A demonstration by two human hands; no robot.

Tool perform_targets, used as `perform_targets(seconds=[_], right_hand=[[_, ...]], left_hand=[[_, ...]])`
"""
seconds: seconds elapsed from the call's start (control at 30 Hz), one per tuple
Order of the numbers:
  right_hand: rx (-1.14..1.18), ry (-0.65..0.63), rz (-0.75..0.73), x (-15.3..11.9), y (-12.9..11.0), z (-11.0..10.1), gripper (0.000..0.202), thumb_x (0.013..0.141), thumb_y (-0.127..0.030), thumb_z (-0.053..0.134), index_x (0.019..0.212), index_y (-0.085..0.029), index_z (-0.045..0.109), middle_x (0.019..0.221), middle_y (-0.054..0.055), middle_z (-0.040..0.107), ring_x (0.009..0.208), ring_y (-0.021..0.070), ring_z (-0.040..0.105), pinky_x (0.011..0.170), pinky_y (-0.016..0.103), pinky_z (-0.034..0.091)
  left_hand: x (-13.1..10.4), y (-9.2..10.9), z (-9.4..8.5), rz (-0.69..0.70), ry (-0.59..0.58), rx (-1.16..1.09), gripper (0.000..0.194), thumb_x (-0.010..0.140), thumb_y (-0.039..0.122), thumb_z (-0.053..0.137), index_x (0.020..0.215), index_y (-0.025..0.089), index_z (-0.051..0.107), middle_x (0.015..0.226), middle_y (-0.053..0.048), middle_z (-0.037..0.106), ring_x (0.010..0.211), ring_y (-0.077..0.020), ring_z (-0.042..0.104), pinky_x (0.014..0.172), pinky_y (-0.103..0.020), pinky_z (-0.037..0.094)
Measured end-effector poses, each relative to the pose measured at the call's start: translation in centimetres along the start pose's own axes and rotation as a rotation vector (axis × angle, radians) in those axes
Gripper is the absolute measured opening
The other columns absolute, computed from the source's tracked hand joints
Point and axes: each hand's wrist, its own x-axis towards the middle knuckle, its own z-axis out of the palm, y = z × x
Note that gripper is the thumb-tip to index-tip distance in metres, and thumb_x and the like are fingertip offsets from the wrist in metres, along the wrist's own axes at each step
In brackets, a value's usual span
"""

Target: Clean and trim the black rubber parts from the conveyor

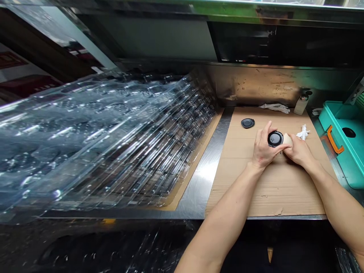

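Note:
My left hand (261,148) grips a round black plastic part (275,138) by its edge, its flat face turned up, above the cardboard sheet (267,185). Close against its right side is a small cream-coloured piece (287,140), held in my closed right hand (298,150); its exact kind is hard to make out. A second round black part (248,123) lies on the cardboard, beyond my left hand. To the right of my right hand rests a crumpled white cloth or tissue (303,132).
Stacked clear plastic trays (119,140) fill the left of the metal bench (203,167). A small bottle (301,104) and white gloves or cloth (275,108) sit by the back wall. On the right is a teal bin (351,159) with an orange handle (334,140) and a black piece inside.

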Motion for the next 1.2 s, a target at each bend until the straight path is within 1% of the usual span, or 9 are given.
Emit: perform_targets(seconds=[0.13, 0.2, 0.27, 0.57, 0.67, 0.8, 0.93, 1.07, 1.2], right_hand=[[-0.022, 0.01, 0.006, 0.0, -0.1, 0.0, 0.059, 0.088, -0.04, 0.06, 0.141, -0.015, 0.055, 0.128, 0.019, 0.068, 0.115, 0.0364, 0.065, 0.093, 0.044, 0.052], [-0.03, 0.013, 0.004, 0.0, -0.1, 0.1, 0.059, 0.088, -0.04, 0.06, 0.141, -0.015, 0.055, 0.129, 0.019, 0.068, 0.115, 0.0368, 0.065, 0.092, 0.044, 0.053], [-0.032, 0.011, 0.005, 0.0, -0.1, 0.2, 0.059, 0.088, -0.04, 0.06, 0.141, -0.015, 0.055, 0.129, 0.019, 0.068, 0.114, 0.0368, 0.065, 0.091, 0.044, 0.053], [0.182, 0.12, 0.032, 0.0, -0.9, -1.0, 0.059, 0.084, -0.041, 0.063, 0.138, -0.017, 0.06, 0.124, 0.015, 0.071, 0.108, 0.0324, 0.066, 0.09, 0.042, 0.052], [0.4, 0.194, 0.078, -0.1, -1.9, -1.8, 0.053, 0.086, -0.049, 0.064, 0.129, -0.019, 0.065, 0.103, 0.009, 0.074, 0.088, 0.0249, 0.067, 0.08, 0.037, 0.051], [0.584, 0.061, 0.04, -0.5, -3.1, -1.6, 0.046, 0.085, -0.051, 0.067, 0.119, -0.02, 0.066, 0.076, 0.001, 0.069, 0.066, 0.0176, 0.058, 0.063, 0.029, 0.045], [0.675, -0.066, -0.029, -0.7, -3.3, -0.6, 0.036, 0.084, -0.046, 0.068, 0.109, -0.02, 0.068, 0.08, 0.001, 0.07, 0.068, 0.0162, 0.059, 0.063, 0.027, 0.045], [0.684, -0.186, -0.053, -0.7, -3.1, -0.7, 0.03, 0.081, -0.042, 0.069, 0.1, -0.019, 0.072, 0.084, 0.002, 0.072, 0.073, 0.0172, 0.062, 0.067, 0.027, 0.047], [0.536, 0.003, 0.003, -0.5, -2.9, -1.1, 0.034, 0.082, -0.041, 0.066, 0.106, -0.019, 0.073, 0.09, 0.004, 0.075, 0.08, 0.0205, 0.066, 0.075, 0.031, 0.05]], left_hand=[[1.1, -0.6, 0.4, -0.61, 0.107, -0.519, 0.055, 0.094, 0.059, 0.062, 0.131, 0.018, 0.063, 0.115, -0.015, 0.073, 0.102, -0.0248, 0.071, 0.09, -0.035, 0.056], [1.8, -0.8, 0.0, -0.923, 0.1, -0.784, 0.056, 0.106, 0.056, 0.033, 0.123, 0.013, 0.065, 0.106, -0.018, 0.073, 0.092, -0.024, 0.073, 0.075, -0.031, 0.057], [2.4, -0.8, -0.7, -1.06, 0.093, -0.965, 0.062, 0.108, 0.052, 0.021, 0.117, 0.01, 0.065, 0.104, -0.021, 0.073, 0.092, -0.0252, 0.073, 0.068, -0.028, 0.056], [2.2, -0.4, -1.3, -1.038, 0.051, -1.093, 0.048, 0.106, 0.039, 0.032, 0.118, 0.008, 0.066, 0.12, -0.024, 0.071, 0.099, -0.028, 0.072, 0.066, -0.029, 0.055], [2.2, -0.8, -1.1, -1.014, 0.067, -1.029, 0.049, 0.107, 0.041, 0.031, 0.117, 0.009, 0.066, 0.113, -0.021, 0.073, 0.098, -0.0267, 0.073, 0.071, -0.03, 0.057], [1.8, -1.0, -0.4, -0.978, 0.053, -0.979, 0.049, 0.108, 0.042, 0.031, 0.118, 0.011, 0.067, 0.111, -0.017, 0.075, 0.104, -0.0255, 0.072, 0.086, -0.036, 0.058], [1.0, -0.8, 0.4, -0.968, -0.061, -0.943, 0.047, 0.108, 0.04, 0.035, 0.113, 0.01, 0.07, 0.114, -0.017, 0.075, 0.116, -0.0281, 0.069, 0.106, -0.043, 0.051], [0.6, -0.7, 0.6, -0.958, -0.076, -0.903, 0.049, 0.108, 0.042, 0.034, 0.101, 0.011, 0.071, 0.108, -0.017, 0.076, 0.114, -0.0278, 0.07, 0.108, -0.044, 0.051], [0.6, -1.1, 0.7, -0.957, -0.08, -0.89, 0.047, 0.109, 0.04, 0.033, 0.099, 0.012, 0.07, 0.11, -0.016, 0.075, 0.113, -0.026, 0.071, 0.106, -0.042, 0.053]])
